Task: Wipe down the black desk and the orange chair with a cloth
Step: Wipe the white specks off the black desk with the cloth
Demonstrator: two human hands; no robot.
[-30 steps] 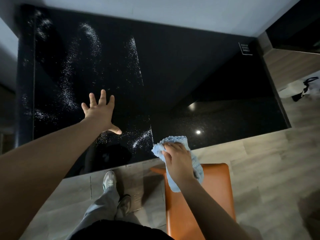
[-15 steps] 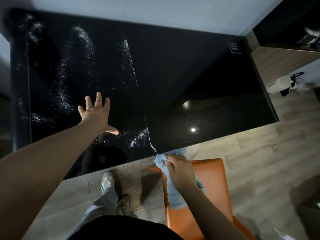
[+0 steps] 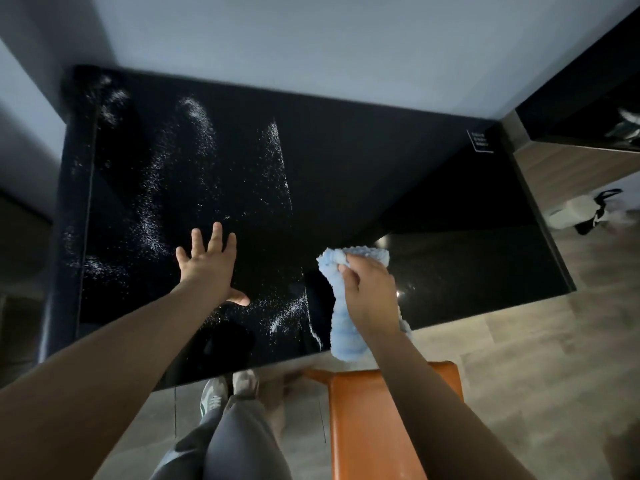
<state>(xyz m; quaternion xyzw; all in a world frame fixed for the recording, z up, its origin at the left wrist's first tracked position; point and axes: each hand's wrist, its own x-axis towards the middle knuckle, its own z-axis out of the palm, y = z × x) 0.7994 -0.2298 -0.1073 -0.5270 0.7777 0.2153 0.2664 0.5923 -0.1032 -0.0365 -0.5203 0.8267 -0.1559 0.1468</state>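
The black desk (image 3: 363,174) fills the middle of the view, glossy, with white streaks of droplets across its left half. My left hand (image 3: 209,266) rests flat on the desk, fingers spread. My right hand (image 3: 369,292) grips a light blue cloth (image 3: 341,327) over the desk's near edge, right of centre; the cloth hangs down past the edge. The orange chair (image 3: 363,420) stands below the cloth, in front of the desk, partly hidden by my right forearm.
A grey wall runs behind the desk. A wood-faced cabinet (image 3: 568,171) adjoins the desk's right end, with a white object with a black strap (image 3: 581,211) on the floor beside it. My legs and shoes (image 3: 216,400) stand on the wooden floor left of the chair.
My right hand has risen with the cloth from over the chair back to the desk's near edge. The left hand has stayed flat on the desk.
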